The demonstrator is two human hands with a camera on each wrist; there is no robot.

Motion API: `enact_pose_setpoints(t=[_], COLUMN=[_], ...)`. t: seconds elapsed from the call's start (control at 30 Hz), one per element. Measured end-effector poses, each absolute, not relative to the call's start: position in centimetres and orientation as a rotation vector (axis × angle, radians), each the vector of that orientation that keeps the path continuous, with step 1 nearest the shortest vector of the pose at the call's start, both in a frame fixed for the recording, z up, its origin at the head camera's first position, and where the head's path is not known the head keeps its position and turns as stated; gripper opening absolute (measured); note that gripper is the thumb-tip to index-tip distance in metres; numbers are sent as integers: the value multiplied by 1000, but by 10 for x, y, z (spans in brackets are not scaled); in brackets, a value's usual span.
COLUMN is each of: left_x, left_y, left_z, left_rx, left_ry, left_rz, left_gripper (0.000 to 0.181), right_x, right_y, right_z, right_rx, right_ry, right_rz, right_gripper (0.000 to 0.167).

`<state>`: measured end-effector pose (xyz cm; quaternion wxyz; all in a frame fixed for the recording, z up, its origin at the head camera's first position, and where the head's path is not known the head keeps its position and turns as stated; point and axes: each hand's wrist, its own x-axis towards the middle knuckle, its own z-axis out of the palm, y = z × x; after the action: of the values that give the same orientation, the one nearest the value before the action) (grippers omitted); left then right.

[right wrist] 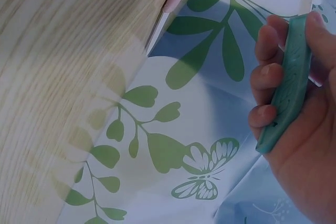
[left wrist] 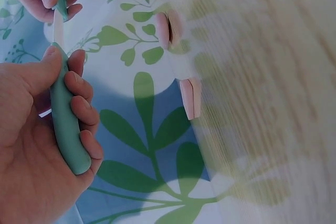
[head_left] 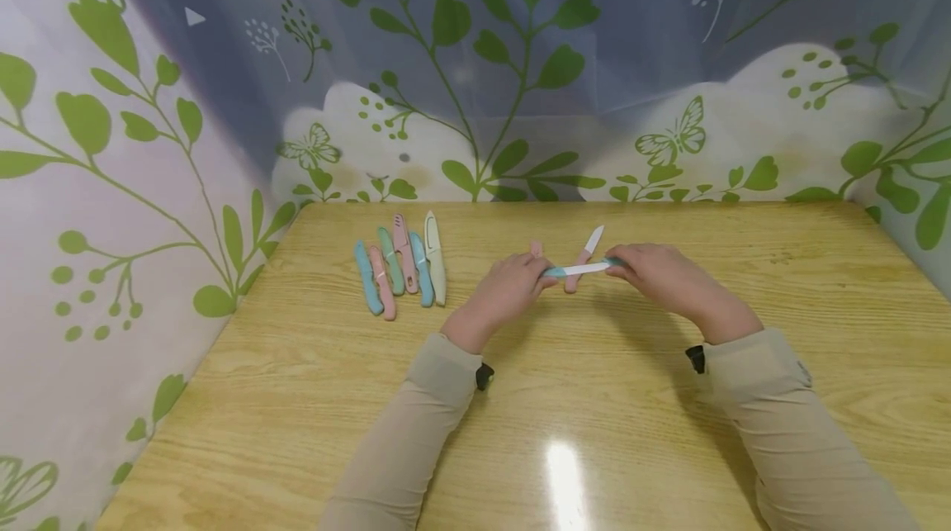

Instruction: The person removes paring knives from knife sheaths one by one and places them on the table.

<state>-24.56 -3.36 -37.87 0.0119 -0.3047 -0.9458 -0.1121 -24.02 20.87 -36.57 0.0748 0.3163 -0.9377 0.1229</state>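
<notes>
My left hand (head_left: 508, 291) is wrapped round the blue-green handle (left wrist: 68, 114) of a knife, thumb laid along it and fingers curled about its other side. My right hand (head_left: 664, 277) grips a matching blue-green sheath (right wrist: 290, 82), fingers bent round one side, thumb near its mouth. The white blade (head_left: 587, 268) spans the gap between my two hands, its far end meeting the sheath; how deep it sits inside, I cannot tell. The knife is held up over the table (head_left: 594, 415), lying roughly crosswise in front of me.

Below the blade, as seen from the head, a pink knife (head_left: 571, 282) rests on the table, its bare white blade angled away from me and to the right. A small pink piece (head_left: 537, 248) shows just beyond my left fingers, partly hidden by them.

Well to the left, six pieces lie side by side, lengthwise to me. In order from the left: a blue knife (head_left: 367, 279), a pink one (head_left: 384, 291), a green one (head_left: 391, 263), a slotted pink piece (head_left: 404, 246), a second blue knife (head_left: 421, 271) and a cream one (head_left: 435, 263).

Both beige sleeves (head_left: 394, 448) end at the wrists. Behind the table hangs a leaf-printed cloth (head_left: 520, 126).
</notes>
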Motion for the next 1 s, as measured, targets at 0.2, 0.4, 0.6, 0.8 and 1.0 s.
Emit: enact_pose_setpoints(t=[0.2, 0.4, 0.6, 0.8, 1.0], left_x=[-246, -246, -247, -250, -254], left_y=[-34, -34, -34, -38, -40], left_z=[-379, -378, -378, -377, -378], left_rx=[-953, -949, -959, -854, -797], left_ry=[-2952, -2951, -2932, -2972, -2986], left_rz=[-355, -375, -385, -481, -593], left_gripper=[34, 34, 32, 32, 30], right_x=[-239, -239, -239, -240, -244], right_y=[210, 210, 213, 225, 237], right_z=[-365, -364, -363, -357, -353], right_rx=[944, 929, 906, 777, 705], right_ry=[-2808, -2816, -2830, -2950, -3015], right_rz=[377, 383, 381, 427, 497], right_gripper=[24, 24, 24, 24, 31])
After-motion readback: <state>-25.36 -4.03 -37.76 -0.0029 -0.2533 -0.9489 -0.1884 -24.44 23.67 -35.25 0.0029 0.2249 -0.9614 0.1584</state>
